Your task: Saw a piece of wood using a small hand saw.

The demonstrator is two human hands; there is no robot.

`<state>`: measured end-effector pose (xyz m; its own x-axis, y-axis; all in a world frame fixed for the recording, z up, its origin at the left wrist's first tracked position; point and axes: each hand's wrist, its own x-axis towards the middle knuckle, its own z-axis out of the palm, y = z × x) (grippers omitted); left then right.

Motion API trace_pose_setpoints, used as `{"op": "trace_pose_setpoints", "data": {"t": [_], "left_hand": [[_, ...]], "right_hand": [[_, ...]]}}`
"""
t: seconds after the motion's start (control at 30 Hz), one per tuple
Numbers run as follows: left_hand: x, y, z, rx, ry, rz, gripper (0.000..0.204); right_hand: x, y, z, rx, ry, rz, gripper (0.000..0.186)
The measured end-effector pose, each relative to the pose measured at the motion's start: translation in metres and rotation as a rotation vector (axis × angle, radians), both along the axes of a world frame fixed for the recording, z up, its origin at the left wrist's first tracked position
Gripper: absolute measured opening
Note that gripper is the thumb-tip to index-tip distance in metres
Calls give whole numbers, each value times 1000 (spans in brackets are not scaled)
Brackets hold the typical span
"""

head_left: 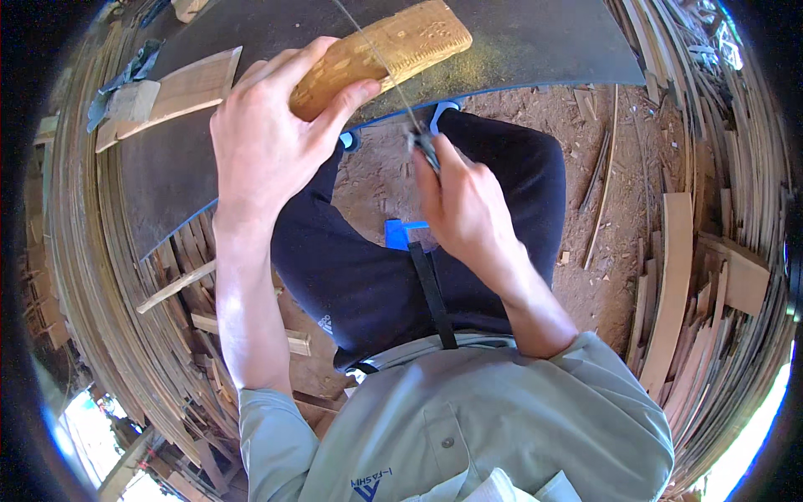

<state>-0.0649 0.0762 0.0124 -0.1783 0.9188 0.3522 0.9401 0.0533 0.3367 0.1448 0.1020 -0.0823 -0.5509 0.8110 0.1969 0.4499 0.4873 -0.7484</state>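
Wood block is over the near side of the table, my left grip curled around its left end. I see my right grip wrapped around a thin tool.

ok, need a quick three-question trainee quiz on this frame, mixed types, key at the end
1. What does the right hand hold?
2. True or false: the left hand grips a wooden block.
3. Yellowish dust lies on: A) the shirt, B) the dark work surface, C) the trousers.

Key: 1. a thin tool, its shaft crossing the wooden block in view; 2. true; 3. B.
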Motion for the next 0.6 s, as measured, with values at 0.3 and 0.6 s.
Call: {"op": "trace_pose_setpoints", "data": {"t": [0.3, 0.6], "left_hand": [[-6, -4, -11, 31, 59, 37, 56], [-2, -2, -9, 60, 48, 4, 52]], "right_hand": [[101, -58, -31, -259, -56, -40, 15], [22, -2, 3, -48, 92, 43, 24]]}}
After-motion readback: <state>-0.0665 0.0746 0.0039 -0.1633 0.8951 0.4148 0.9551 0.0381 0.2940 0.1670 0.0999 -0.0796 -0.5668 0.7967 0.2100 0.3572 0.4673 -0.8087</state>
